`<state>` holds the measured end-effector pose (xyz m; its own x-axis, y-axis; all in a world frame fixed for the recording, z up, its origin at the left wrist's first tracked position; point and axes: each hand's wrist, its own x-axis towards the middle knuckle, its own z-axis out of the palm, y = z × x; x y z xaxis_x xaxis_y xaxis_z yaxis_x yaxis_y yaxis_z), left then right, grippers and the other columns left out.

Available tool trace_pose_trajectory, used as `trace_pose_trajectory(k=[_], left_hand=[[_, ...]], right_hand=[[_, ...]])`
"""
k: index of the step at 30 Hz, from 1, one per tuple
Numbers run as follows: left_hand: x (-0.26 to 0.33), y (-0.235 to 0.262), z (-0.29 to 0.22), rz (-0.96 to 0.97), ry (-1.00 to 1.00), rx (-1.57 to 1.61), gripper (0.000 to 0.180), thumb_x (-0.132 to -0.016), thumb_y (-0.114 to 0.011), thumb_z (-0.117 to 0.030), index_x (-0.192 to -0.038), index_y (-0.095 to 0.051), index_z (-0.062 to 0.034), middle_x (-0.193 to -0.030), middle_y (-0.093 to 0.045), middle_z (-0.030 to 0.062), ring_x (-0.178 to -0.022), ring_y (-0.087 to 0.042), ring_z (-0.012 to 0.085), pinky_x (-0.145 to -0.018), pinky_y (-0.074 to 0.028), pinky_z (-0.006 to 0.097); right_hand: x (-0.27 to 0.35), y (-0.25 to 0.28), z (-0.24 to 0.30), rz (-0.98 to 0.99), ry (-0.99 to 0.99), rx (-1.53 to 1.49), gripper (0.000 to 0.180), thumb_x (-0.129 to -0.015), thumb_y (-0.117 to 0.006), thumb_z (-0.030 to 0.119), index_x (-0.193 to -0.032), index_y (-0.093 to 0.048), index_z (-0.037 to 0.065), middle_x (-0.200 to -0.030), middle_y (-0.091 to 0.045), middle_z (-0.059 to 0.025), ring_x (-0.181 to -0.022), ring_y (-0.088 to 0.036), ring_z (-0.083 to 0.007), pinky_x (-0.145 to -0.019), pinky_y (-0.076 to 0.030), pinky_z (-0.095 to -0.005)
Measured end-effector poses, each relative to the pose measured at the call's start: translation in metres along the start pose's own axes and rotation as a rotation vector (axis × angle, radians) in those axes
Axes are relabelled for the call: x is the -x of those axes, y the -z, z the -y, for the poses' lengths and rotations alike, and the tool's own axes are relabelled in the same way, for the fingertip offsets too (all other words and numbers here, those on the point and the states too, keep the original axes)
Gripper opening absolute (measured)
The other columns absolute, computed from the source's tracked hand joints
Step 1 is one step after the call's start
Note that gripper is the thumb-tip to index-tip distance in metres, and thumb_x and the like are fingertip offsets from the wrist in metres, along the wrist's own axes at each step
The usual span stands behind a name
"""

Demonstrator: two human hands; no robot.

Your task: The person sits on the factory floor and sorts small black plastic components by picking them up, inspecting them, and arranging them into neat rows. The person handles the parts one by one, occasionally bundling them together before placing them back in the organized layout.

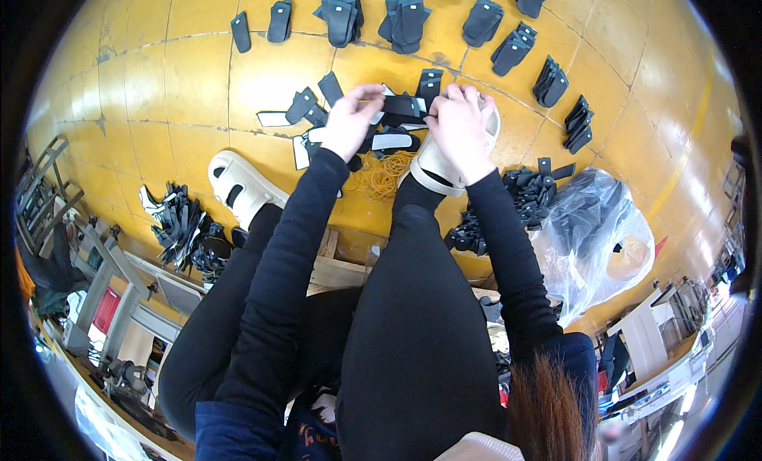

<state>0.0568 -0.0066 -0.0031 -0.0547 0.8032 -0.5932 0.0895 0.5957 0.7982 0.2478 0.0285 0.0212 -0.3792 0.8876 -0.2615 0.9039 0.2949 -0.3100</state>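
- My left hand (pixel 352 121) is at the left end of a black pad (pixel 402 105); thumb and forefinger curl toward each other, but whether they grip it I cannot tell.
- My right hand (pixel 462 128) is at the pad's right side, above my right clog (pixel 432 155); its fingers are bent downward, their tips partly hidden, so I cannot tell whether they are clamped on anything.
- The pad lies crosswise between my hands, over a loose scatter of black and white pieces (pixel 302 105).
- Yellow bands (pixel 381 177) sit tangled just below the scatter, between my feet.
- My left clog (pixel 240 183) stands well apart from the right one.
- Black stacks (pixel 407 26) form an arc beyond, on the yellow floor (pixel 190 84).
- Dark heaps (pixel 178 227) flank my legs; a clear bag (pixel 583 259) adjoins the right-hand one.
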Motion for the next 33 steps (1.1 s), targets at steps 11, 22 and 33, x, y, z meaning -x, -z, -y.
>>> trace_pose_trajectory(k=[11,22,33], left_hand=[[0.018,-0.028,0.005,0.142,-0.162,-0.346,0.026,-0.083,-0.060,-0.014,-0.106,-0.062,-0.0046,-0.103,-0.062,0.0148,-0.095,-0.060,0.0281,-0.086,-0.046,0.035],[0.002,-0.014,-0.040,-0.022,0.169,0.621,0.024,-0.093,-0.055,-0.020,-0.104,-0.061,0.0005,-0.086,-0.066,0.0054,-0.074,-0.063,0.0104,-0.072,-0.050,0.023],[0.009,0.003,-0.034,0.250,0.306,1.272,0.015,-0.098,-0.039,-0.018,-0.097,-0.049,-0.0074,-0.070,-0.039,-0.0016,-0.062,-0.040,0.0109,-0.059,-0.037,0.025]], right_hand=[[-0.060,0.051,-0.041,-0.071,-0.085,-0.840,0.012,-0.083,-0.064,0.007,-0.091,-0.061,-0.001,-0.082,-0.065,-0.0020,-0.078,-0.059,-0.0082,-0.074,-0.047,-0.0228],[-0.067,0.063,-0.006,0.090,0.099,-1.128,0.011,-0.084,-0.063,0.005,-0.094,-0.063,0.000,-0.086,-0.064,-0.0004,-0.085,-0.057,-0.0065,-0.078,-0.045,-0.0203],[-0.176,0.044,-0.078,-0.393,-0.096,-0.995,0.022,-0.081,-0.063,0.004,-0.101,-0.062,-0.006,-0.095,-0.067,-0.0126,-0.089,-0.063,-0.0181,-0.079,-0.048,-0.0271]])
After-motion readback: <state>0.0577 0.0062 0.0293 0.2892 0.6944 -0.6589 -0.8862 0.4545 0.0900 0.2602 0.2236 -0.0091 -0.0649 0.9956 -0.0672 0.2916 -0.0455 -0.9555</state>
